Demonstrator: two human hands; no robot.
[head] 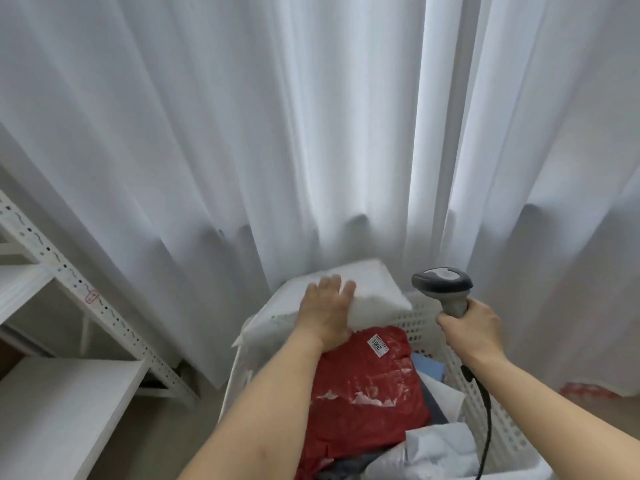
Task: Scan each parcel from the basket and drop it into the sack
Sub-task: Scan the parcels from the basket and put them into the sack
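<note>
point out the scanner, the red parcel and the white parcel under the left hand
scanner [442, 281]: head view, on its grey head.
red parcel [367, 386]: head view, middle of its red wrap.
white parcel [374, 289]: head view, on its top face right of the left hand [327, 311].

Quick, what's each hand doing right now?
Left hand: open, fingers straight, resting on the white parcel at the far end of the basket.
Right hand: closed, gripping the scanner by its handle.
</note>
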